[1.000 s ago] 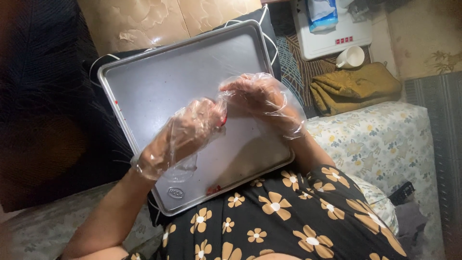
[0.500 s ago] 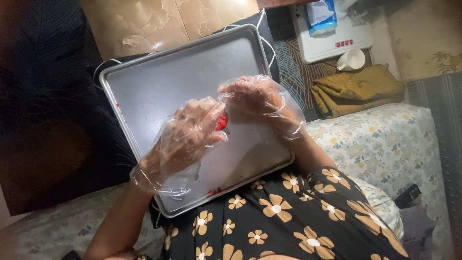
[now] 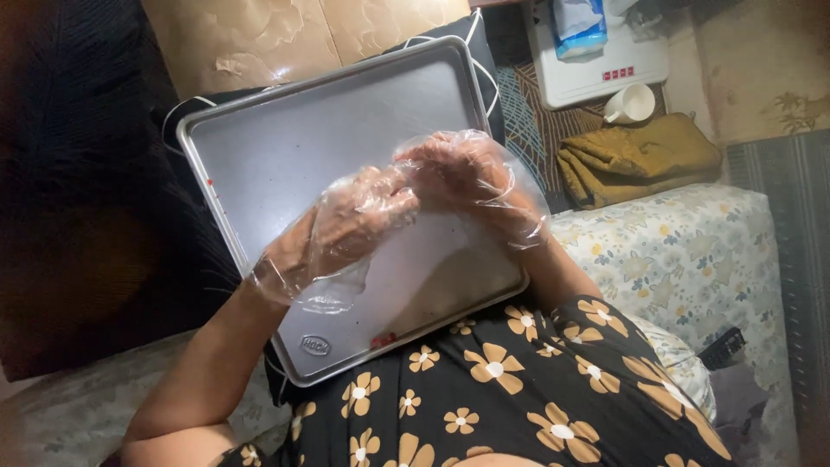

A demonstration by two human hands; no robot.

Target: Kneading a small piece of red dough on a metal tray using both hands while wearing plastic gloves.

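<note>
View from above of a person in a black dress with tan flowers. Both hands wear loose clear plastic gloves and meet at the centre of the frame, above a large metal baking tray [image 3: 285,147] that rests on the lap and fills the middle and upper left. The left hand [image 3: 346,227] has its fingers curled inward, touching the right hand [image 3: 467,177], which is also curled; whether either grips something cannot be told. A few small red bits [image 3: 383,340] lie near the tray's lower edge. At upper right, a white cup [image 3: 631,104] sits beside a folded mustard cloth [image 3: 640,160]. A floral-covered cushion [image 3: 692,259] is at right.
</note>
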